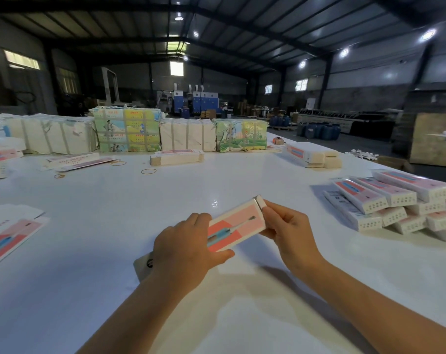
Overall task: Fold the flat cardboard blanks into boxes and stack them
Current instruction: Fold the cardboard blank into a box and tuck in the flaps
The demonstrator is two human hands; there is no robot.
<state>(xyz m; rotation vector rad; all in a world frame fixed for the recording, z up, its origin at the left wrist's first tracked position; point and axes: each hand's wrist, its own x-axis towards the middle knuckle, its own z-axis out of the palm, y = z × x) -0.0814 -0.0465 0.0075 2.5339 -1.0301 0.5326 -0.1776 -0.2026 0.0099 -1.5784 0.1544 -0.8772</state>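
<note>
A long pink-and-white box (236,227) is held just above the white table (114,238), near its front middle, tilted so its far end rises to the right. The left hand (188,249) wraps the near end, fingers curled over the top edge and thumb along the lower edge, so that end of the box is hidden; a white flap with a dark mark (144,264) pokes out beside the wrist. The right hand (284,226) pinches the far end, fingertips at the small white end flap (259,201) — whether that flap is tucked in or merely pressed cannot be told.

To the right lies a stack of finished boxes (395,203), piled crosswise, its right side cut off by the picture's edge. At the left edge a flat blank (10,238) is only partly in view. Farther back sit a low pile of blanks (177,157), loose rubber bands (148,171), and another bundle of blanks (312,156). Behind these stands a row of wrapped bales (127,130), some white, some printed with pictures too small to read. The hall beyond is dim — blue machines (196,100) and blue drums (318,130) show only vaguely.
</note>
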